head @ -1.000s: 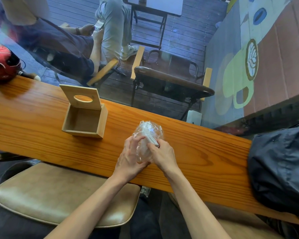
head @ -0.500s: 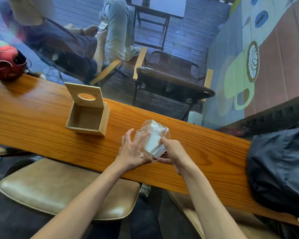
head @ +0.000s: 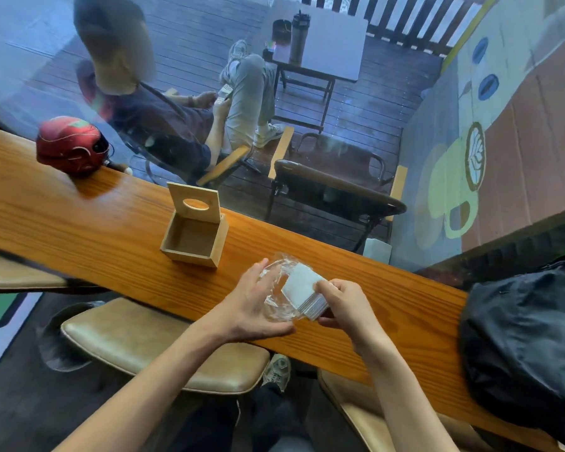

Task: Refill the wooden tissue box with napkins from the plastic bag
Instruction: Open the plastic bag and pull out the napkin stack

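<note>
The wooden tissue box (head: 192, 238) stands on the long wooden counter (head: 88, 220), its lid with a round hole tipped up at the back, its inside bare. To its right, near the counter's front edge, my right hand (head: 346, 308) pinches a white stack of napkins (head: 302, 290) that sticks halfway out of a clear plastic bag (head: 276, 288). My left hand (head: 253, 309) holds the crumpled bag from the left, fingers spread along it.
A red helmet (head: 69, 148) sits at the counter's far left. A black bag (head: 529, 340) lies on the right end. Padded stools (head: 150, 347) stand below the front edge. Behind the glass, a seated person and chairs are on a deck.
The napkin stack has slid further out of the bag to the right in my right hand. My left hand has flattened along the bag. My head view has shifted, so the box sits more central.
</note>
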